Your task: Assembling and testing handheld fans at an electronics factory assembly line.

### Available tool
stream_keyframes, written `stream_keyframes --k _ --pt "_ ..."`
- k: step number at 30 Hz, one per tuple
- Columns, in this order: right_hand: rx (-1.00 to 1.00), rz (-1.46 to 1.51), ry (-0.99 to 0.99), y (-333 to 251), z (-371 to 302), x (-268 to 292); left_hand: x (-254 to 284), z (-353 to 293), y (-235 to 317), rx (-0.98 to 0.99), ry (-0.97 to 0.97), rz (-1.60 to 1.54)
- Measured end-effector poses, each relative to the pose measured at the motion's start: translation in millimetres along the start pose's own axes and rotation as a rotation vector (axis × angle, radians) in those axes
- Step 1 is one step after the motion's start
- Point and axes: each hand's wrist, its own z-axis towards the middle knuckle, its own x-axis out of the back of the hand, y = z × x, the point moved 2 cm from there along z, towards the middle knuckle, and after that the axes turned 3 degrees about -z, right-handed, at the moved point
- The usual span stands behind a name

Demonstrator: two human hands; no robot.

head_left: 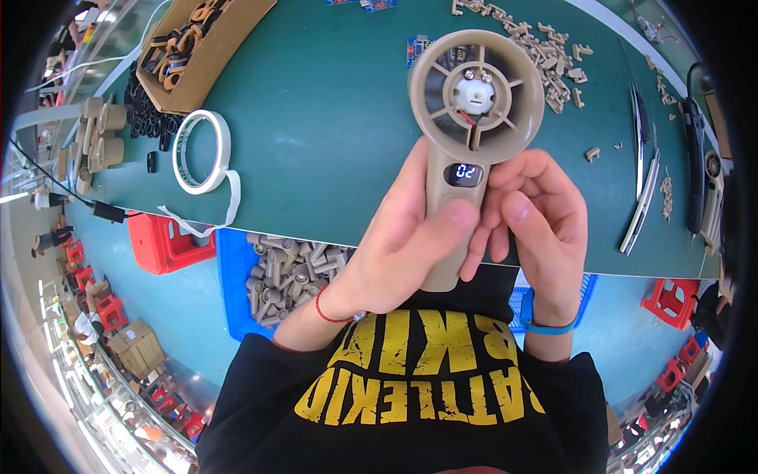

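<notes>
**Beige handheld fan upright above the table's near edge, held in the left grip**

We see the fan near the middle of the view, its round head pointing away from the person and its handle toward them. Inside the ring sits a white motor hub with two screws and red and dark wires below. On the handle, a small dark display glows with white digits.

The left grip is closed around the handle, thumb laid across its front just below the display. The right grip is half curled at the handle's right side; we cannot tell whether its fingers press on it.

Beyond the fan, on the green table, we find a blue circuit board partly behind the head and a scatter of small beige parts to its right. Farther left lie a roll of white tape, its loose end trailing over the edge, and a cardboard box of orange and black pieces. Curved strips lie at the right.

Below the table's edge, we see a blue bin of beige-gray parts and a red stool beside it.
</notes>
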Motion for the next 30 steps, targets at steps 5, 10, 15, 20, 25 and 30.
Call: stream_keyframes --k 5,10,15,20,25,30 --pt "-0.016 -0.028 0.006 -1 -3 -1 -2 -1 -3 -0.008 0.003 0.013" --pt "-0.007 -0.052 0.011 -4 2 2 -3 7 4 0.017 -0.006 0.003" --pt "0.034 -0.085 0.040 -9 2 -12 4 4 11 -0.073 -0.038 0.058" --pt "0.455 -0.922 0.234 -9 -21 -15 -4 -6 -1 -0.272 -0.007 0.019" --pt "0.072 -0.474 0.189 -7 -48 -17 -25 -38 24 -0.007 -0.324 0.376" --pt "-0.168 0.005 -0.231 -13 -51 -14 -11 -49 26 -0.294 -0.253 0.735"
